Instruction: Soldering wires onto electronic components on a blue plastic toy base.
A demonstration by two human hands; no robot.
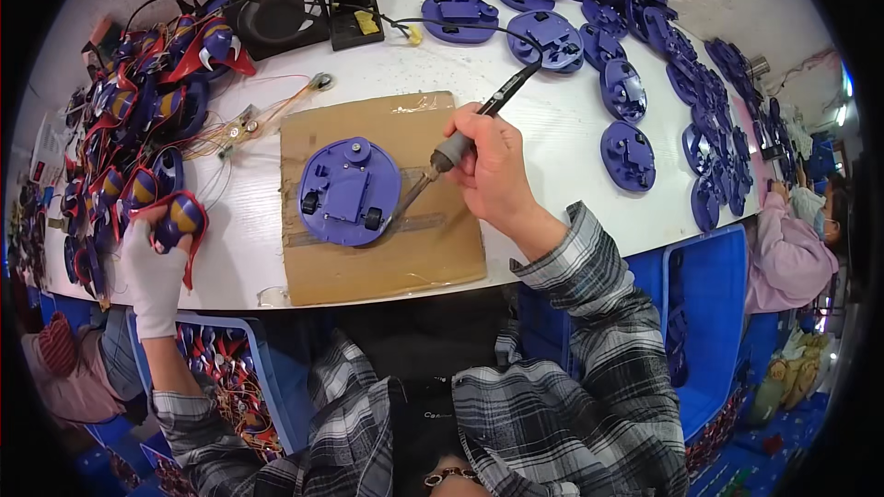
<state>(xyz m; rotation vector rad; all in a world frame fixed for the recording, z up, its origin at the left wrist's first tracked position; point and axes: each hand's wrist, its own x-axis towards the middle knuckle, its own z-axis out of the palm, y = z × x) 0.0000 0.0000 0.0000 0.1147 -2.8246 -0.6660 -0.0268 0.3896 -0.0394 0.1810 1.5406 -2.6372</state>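
My right hand [500, 170] grips a soldering iron [450, 151] by its grey sleeve. The metal tip slants down to the lower right edge of a round purple toy base [339, 191] with black wheels; I cannot tell whether it touches. That base lies on a sheet of brown cardboard [447, 262]. On the left, my left hand [155, 267], in a white glove, is closed on a purple, yellow and red toy shell [182, 221] at the near side of a heap of similar shells [120, 106].
Wired small parts [244, 127] lie between heap and cardboard. A black fan [278, 11] and an iron stand [354, 11] stand at the back. Several purple bases [628, 156] cover the right side. Blue bins [704, 313] flank me. A person in pink [787, 253] sits at right.
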